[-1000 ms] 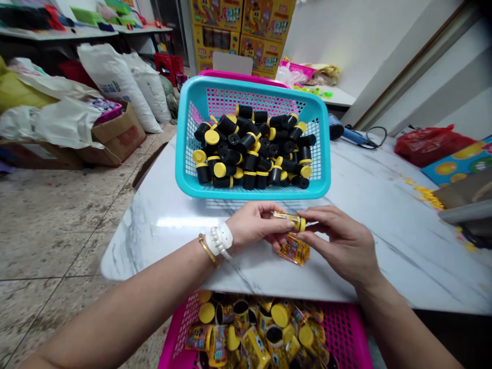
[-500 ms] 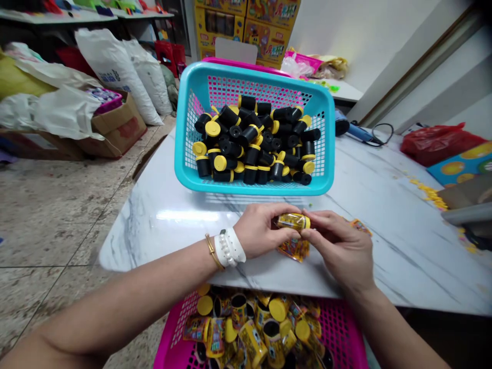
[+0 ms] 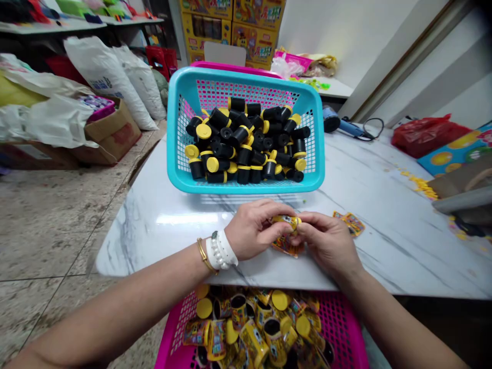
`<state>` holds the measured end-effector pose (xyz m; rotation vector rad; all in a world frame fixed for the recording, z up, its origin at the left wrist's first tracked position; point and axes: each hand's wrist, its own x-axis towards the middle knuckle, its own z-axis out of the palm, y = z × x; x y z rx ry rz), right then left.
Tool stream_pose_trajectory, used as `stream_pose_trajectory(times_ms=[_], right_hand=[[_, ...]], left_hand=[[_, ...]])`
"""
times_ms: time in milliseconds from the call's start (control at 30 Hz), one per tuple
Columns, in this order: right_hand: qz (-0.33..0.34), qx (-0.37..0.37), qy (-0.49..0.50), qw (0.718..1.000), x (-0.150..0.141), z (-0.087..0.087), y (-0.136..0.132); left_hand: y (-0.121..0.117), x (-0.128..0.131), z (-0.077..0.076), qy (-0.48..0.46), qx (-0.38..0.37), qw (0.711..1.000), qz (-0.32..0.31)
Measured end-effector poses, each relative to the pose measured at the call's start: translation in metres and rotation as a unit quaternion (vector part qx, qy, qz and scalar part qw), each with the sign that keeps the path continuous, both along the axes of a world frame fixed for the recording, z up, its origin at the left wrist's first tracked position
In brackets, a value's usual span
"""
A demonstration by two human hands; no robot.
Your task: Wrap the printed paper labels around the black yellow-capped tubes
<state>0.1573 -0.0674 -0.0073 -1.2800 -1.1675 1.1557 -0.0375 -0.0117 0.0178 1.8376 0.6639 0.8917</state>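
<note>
A small canister with a yellow lid and a printed yellow sleeve is held just above the white table. My left hand is closed around its body, thumb below and fingers above. The fingertips of my right hand pinch its lid end. Flat printed sleeves lie beneath my hands, partly covered by them. More loose sleeves rest to the right of my right hand. Beyond my hands, a turquoise basket holds many black canisters with yellow lids.
Below the table edge, a pink basket holds sleeved canisters. A blue corded tool lies at the back right, near a red plastic bag. Small yellow pieces are scattered at right. White sacks stand on the floor at left.
The view has shifted slightly, with the baskets and table appearing further left. My fingers now cover more of the canister, and my right fingertips grip closer over its lid end.
</note>
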Motion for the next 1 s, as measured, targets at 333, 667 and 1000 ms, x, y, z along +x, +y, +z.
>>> stream_pose_trajectory(times_ms=[333, 667, 1000], right_hand=[[-0.057, 0.163, -0.104, 0.98, -0.003, 0.001, -0.002], [0.021, -0.093, 0.177, 0.98, -0.006, 0.003, 0.007], [-0.013, -0.068, 0.141, 0.988, -0.006, 0.0, 0.01]], left_hand=[[0.006, 0.001, -0.011, 0.004, -0.123, 0.992, -0.006], [0.005, -0.001, -0.002, 0.032, 0.089, 0.995, -0.028], [0.013, 0.007, -0.007, -0.014, -0.218, 0.975, -0.04]])
